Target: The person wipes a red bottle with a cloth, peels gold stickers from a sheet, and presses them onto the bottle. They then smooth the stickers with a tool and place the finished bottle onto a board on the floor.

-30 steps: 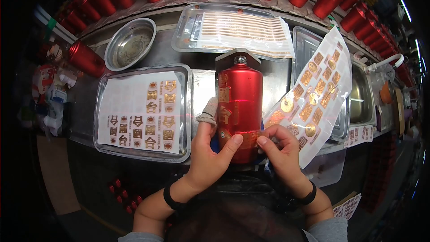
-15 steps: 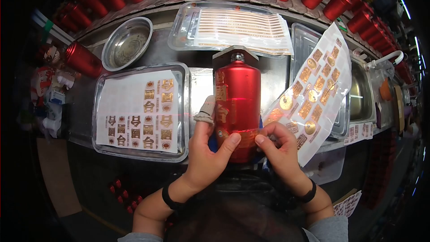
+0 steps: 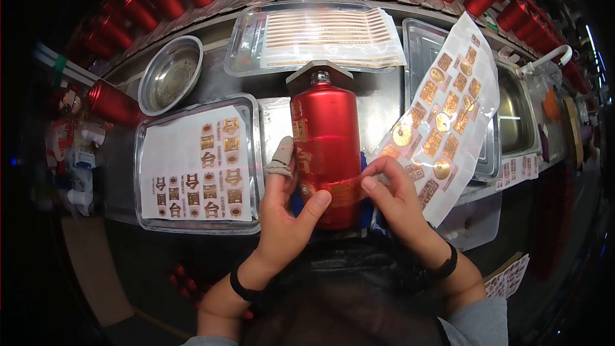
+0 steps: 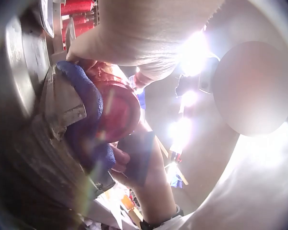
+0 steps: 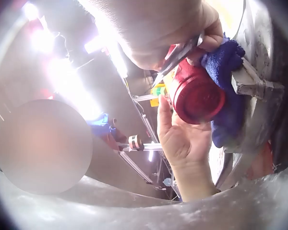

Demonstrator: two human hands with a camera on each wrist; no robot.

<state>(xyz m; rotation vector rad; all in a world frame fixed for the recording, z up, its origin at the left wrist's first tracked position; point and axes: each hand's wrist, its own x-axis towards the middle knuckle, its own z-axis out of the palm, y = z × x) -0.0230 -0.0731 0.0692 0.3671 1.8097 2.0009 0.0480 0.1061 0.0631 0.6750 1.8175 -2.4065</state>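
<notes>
A red bottle stands in the middle, gold characters on its left side; its base faces the left wrist view. My left hand grips its lower left side, thumb on the front at one end of a gold-printed strip. A white cover wraps one left finger. At the bottle's right edge, my right hand pinches the strip's other end between thumb and forefinger. In the right wrist view, a thin grey pointed tool lies along that hand. Blue cloth touches the bottle.
Left are a tray of character stickers, a metal bowl and a lying red bottle. A tray of strips stands behind. A gold sticker sheet and a sink are right; several red bottles line the back.
The head view has shifted, putting bottle and hands further left in it. My right fingertips have moved outward from the bottle's front to its right edge; my left hand keeps its grip.
</notes>
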